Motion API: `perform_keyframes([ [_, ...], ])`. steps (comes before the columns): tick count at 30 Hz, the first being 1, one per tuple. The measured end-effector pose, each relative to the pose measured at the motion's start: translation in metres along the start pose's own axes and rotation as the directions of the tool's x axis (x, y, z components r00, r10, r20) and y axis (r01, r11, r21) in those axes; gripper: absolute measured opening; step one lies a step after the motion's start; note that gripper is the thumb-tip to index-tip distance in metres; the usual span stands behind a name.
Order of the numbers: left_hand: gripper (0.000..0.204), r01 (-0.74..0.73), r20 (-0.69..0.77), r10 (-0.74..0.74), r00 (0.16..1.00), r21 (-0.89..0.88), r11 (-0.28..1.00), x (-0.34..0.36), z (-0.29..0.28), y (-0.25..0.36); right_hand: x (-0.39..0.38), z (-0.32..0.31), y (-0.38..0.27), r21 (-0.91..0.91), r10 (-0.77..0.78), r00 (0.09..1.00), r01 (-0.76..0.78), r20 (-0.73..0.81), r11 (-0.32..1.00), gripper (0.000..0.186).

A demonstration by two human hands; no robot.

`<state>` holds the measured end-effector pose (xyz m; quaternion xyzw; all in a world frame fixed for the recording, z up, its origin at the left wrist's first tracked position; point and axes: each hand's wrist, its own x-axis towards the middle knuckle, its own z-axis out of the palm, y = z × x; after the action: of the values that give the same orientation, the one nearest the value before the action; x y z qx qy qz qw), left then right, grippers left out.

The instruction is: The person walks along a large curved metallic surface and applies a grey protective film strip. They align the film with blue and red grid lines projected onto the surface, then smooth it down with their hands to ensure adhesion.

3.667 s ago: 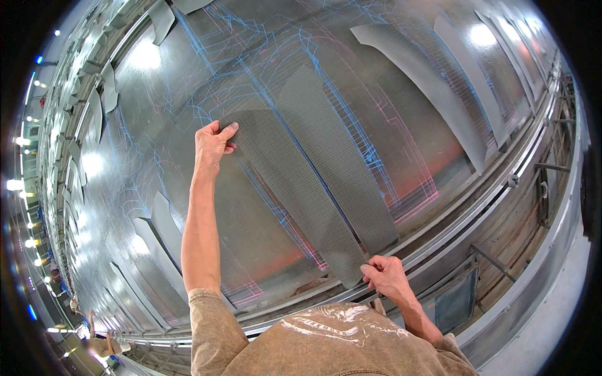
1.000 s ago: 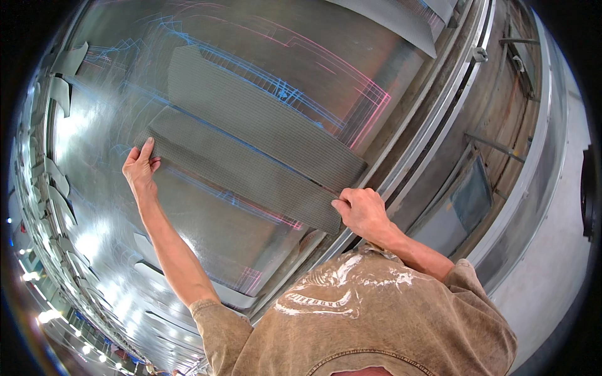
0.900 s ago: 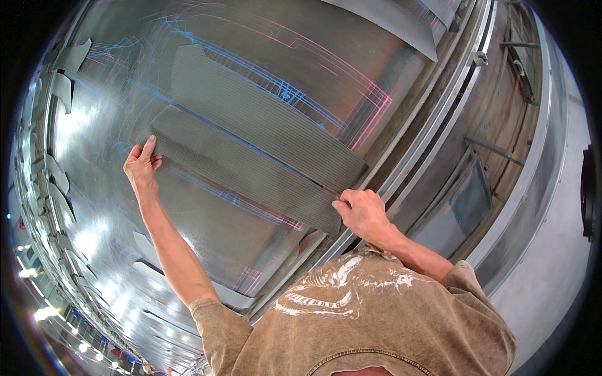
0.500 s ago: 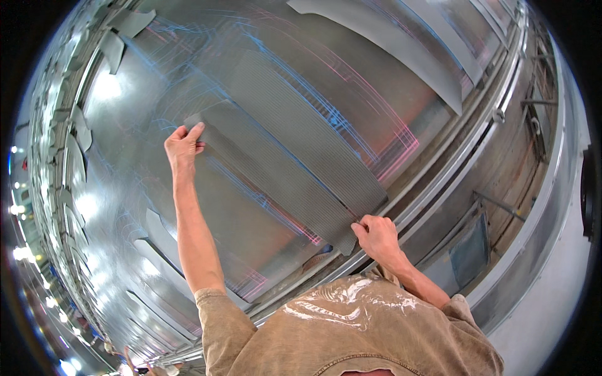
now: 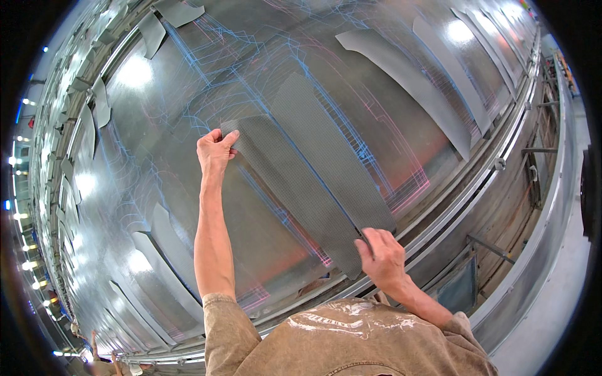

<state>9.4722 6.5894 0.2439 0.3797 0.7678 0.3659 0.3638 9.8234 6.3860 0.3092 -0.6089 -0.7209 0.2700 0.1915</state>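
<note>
A long dark grey sheet with a fine woven or ribbed look (image 5: pixel 295 182) lies slantwise over a shiny metal surface. My left hand (image 5: pixel 216 149) pinches its upper left corner between thumb and fingers. A second dark grey sheet (image 5: pixel 332 147) lies flat along its right side, with a blue line showing in the narrow gap between them. Over the near ends of both sheets is my right hand (image 5: pixel 381 255), its thumb and bent fingers apart and nothing seen in them. Whether its fingertips touch the sheet is hard to tell.
Blue and pink lines cover the large curved metal surface (image 5: pixel 276 216). More grey pieces (image 5: pixel 414 81) lie farther right, and others (image 5: pixel 166 269) at left. A metal rail (image 5: pixel 451 207) runs along the near edge, with a framed recess beyond. Another person (image 5: pixel 103 360) appears at lower left.
The view has shifted, so the sheets sit farther right and lower. My left hand keeps its pinch on the corner. My right thumb and fingers have parted from their closed hold at the near end.
</note>
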Motion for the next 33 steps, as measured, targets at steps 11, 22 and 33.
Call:
perform_keyframes([
  [11,0.022,0.005,0.016,-0.005,1.000,-0.013,1.000,-0.005,0.004,0.009,0.138,0.093,-0.031,-0.039,-0.500,0.846,0.515,0.186,0.856,0.084],
  [22,0.025,-0.003,0.017,0.003,1.000,-0.024,1.000,-0.002,0.003,0.003,0.217,0.129,-0.029,-0.225,-0.482,0.869,0.495,0.115,0.839,0.087],
  [33,0.022,-0.014,0.043,0.016,0.999,-0.062,0.998,-0.004,-0.001,0.003,0.177,0.121,-0.046,-0.180,-0.489,0.849,0.523,0.201,0.833,0.086],
])
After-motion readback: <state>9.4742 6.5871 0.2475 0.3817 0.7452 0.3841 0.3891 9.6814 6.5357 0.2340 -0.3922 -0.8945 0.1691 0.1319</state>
